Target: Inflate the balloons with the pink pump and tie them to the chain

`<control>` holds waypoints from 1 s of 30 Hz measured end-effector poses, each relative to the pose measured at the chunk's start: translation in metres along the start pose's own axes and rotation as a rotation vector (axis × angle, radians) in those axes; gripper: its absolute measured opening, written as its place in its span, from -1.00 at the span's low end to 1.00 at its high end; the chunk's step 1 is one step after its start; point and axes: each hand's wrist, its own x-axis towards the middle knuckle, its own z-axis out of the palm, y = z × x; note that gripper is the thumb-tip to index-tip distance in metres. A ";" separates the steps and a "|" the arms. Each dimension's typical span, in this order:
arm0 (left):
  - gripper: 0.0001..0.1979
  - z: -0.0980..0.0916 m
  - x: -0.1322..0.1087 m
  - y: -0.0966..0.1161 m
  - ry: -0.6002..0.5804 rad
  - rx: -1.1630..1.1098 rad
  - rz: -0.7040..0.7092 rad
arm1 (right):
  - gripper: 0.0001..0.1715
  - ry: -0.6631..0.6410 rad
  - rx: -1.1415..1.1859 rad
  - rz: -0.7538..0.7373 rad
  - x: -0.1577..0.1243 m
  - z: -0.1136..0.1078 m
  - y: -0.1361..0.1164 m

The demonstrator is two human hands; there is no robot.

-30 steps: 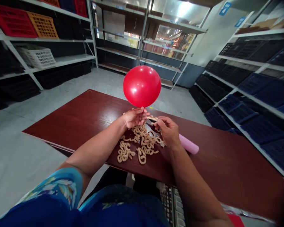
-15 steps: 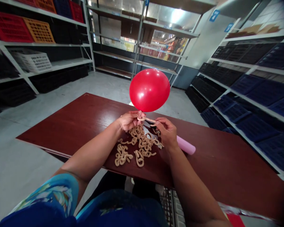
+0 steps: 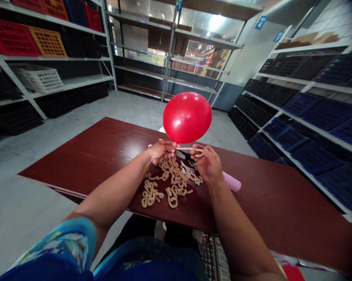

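A blown-up red balloon [image 3: 187, 117] stands above my left hand [image 3: 162, 151], whose fingers are pinched at its neck. From those fingertips a thin beige strip [image 3: 185, 148] runs across to my right hand [image 3: 207, 162], which grips its other end between thumb and fingers. Beneath both hands a tangle of beige curly strips [image 3: 178, 178] lies on the dark red table [image 3: 85, 156]. A black item [image 3: 186, 156], partly hidden, shows between the hands. Just right of my right hand lies a pink cylinder [image 3: 232, 182].
Metal shelving [image 3: 167, 78] stands beyond the table. On the left rack are red, orange and white crates [image 3: 47, 79]; the right rack holds dark blue and black crates [image 3: 319, 152]. A pale round object [image 3: 162, 129] shows behind the table's far edge.
My right hand has turned, its palm now more visible, and the strip is stretched straighter between the hands. The balloon sits slightly lower and further right in view.
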 end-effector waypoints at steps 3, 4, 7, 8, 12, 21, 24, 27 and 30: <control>-0.94 0.000 0.001 -0.005 -0.027 0.060 -0.024 | -0.87 -0.013 0.014 -0.013 -0.001 -0.001 -0.002; -0.93 0.000 0.000 -0.006 -0.043 0.079 -0.028 | -0.87 -0.010 0.024 -0.018 -0.001 -0.001 -0.002; -0.90 0.002 -0.002 -0.007 -0.081 0.139 -0.025 | -0.89 -0.005 0.046 -0.036 -0.001 -0.001 -0.001; -0.91 0.002 -0.002 -0.007 -0.087 0.159 -0.025 | -0.89 -0.006 0.054 -0.042 -0.001 -0.001 -0.001; -0.86 0.003 0.001 -0.012 -0.087 0.239 0.003 | -0.89 -0.013 0.060 -0.067 -0.002 0.000 0.000; -0.85 -0.004 0.015 -0.018 0.078 0.311 0.240 | -0.89 -0.084 -0.295 -0.198 -0.005 0.025 -0.011; -0.86 -0.009 0.014 -0.013 0.117 0.301 0.272 | -0.89 -0.158 -0.354 -0.213 -0.001 0.037 -0.019; -0.89 -0.009 0.012 -0.010 0.132 0.342 0.304 | -0.89 -0.190 -0.379 -0.243 0.008 0.054 -0.023; -0.84 -0.006 0.009 -0.010 0.134 0.341 0.326 | -0.85 -0.300 -0.431 -0.207 0.020 0.075 -0.024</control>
